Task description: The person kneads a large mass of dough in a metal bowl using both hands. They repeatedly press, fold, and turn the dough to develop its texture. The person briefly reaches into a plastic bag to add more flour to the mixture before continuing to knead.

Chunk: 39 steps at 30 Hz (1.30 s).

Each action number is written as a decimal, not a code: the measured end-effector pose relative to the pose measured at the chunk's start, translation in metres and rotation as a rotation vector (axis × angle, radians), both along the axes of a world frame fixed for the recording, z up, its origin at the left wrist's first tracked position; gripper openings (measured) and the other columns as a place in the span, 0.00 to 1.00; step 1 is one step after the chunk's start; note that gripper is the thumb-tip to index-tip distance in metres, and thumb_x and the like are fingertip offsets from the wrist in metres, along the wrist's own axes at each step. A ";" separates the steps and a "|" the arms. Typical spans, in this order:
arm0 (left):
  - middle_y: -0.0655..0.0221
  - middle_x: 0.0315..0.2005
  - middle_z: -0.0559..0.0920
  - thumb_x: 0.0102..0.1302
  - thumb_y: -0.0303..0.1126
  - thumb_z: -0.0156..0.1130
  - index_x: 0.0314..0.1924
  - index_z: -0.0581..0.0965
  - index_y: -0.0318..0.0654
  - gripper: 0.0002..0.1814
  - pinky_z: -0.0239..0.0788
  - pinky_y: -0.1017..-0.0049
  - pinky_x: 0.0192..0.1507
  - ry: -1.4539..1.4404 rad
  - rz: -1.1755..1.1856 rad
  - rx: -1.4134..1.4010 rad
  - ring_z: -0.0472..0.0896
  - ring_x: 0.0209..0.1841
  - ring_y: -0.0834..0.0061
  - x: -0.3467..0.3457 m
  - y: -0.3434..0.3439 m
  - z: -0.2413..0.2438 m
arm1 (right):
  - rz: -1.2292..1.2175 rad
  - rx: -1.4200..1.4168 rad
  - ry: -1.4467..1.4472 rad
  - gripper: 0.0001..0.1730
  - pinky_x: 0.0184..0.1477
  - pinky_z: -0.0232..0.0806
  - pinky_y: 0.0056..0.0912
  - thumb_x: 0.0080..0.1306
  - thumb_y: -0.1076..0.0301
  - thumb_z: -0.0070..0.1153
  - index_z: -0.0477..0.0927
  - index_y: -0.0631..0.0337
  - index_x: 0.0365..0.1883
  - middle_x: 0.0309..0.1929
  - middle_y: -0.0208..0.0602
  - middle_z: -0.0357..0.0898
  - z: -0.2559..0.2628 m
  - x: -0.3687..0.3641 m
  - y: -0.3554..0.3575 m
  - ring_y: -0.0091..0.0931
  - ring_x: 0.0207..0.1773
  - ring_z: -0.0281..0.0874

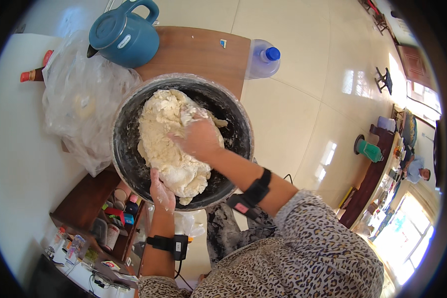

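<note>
A large mass of pale, floury dough (164,138) fills much of a deep, dark round basin (128,149). My right hand (199,136) presses into the upper right part of the dough; it is blurred, and its fingertips are partly sunk in and coated with flour. Over the basin's near rim lies my left hand (162,192), its thumb up against the lower left edge of the dough. The other left fingers are hidden, so whether they hold the dough or the basin does not show.
The basin is at the near edge of a brown wooden table (193,48). Around it stand a blue jug (134,41), a clear plastic bag (85,93) and a blue-capped plastic bottle (264,61). Open shelves (123,212) with household items are at lower left. A person (417,169) is far right.
</note>
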<state>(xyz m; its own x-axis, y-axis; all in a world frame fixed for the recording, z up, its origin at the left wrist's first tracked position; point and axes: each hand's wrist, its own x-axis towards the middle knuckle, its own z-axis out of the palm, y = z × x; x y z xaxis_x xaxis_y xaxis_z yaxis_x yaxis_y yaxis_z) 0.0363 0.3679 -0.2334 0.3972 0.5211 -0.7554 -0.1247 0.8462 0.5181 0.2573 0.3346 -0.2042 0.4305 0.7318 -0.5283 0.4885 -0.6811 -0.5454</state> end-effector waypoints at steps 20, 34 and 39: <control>0.37 0.70 0.50 0.56 0.41 0.72 0.75 0.41 0.37 0.59 0.45 0.53 0.71 0.696 -0.733 0.959 0.52 0.72 0.40 -0.002 -0.014 -0.019 | 0.845 -0.729 0.483 0.46 0.75 0.46 0.49 0.72 0.34 0.30 0.63 0.69 0.69 0.71 0.60 0.60 0.009 -0.075 -0.089 0.52 0.76 0.50; 0.39 0.71 0.43 0.58 0.37 0.71 0.76 0.39 0.48 0.58 0.46 0.53 0.72 0.678 -0.727 0.751 0.48 0.72 0.38 0.006 -0.010 -0.007 | 0.879 -0.673 0.053 0.50 0.78 0.36 0.46 0.71 0.31 0.31 0.57 0.70 0.72 0.76 0.52 0.52 0.014 -0.062 -0.109 0.49 0.79 0.42; 0.41 0.72 0.42 0.59 0.36 0.70 0.76 0.38 0.50 0.57 0.46 0.54 0.72 0.668 -0.710 0.757 0.46 0.73 0.39 0.005 -0.009 -0.003 | 0.896 -0.617 0.087 0.48 0.79 0.27 0.46 0.71 0.30 0.25 0.56 0.62 0.74 0.78 0.47 0.45 0.021 -0.021 -0.115 0.43 0.81 0.36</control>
<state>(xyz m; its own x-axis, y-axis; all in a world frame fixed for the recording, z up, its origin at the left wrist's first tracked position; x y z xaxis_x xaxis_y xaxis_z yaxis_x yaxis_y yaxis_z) 0.0411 0.3588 -0.2365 0.4223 0.7420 -0.5206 0.7174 0.0774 0.6923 0.2366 0.2198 -0.1834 -0.1833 0.3592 -0.9151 0.9200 -0.2652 -0.2884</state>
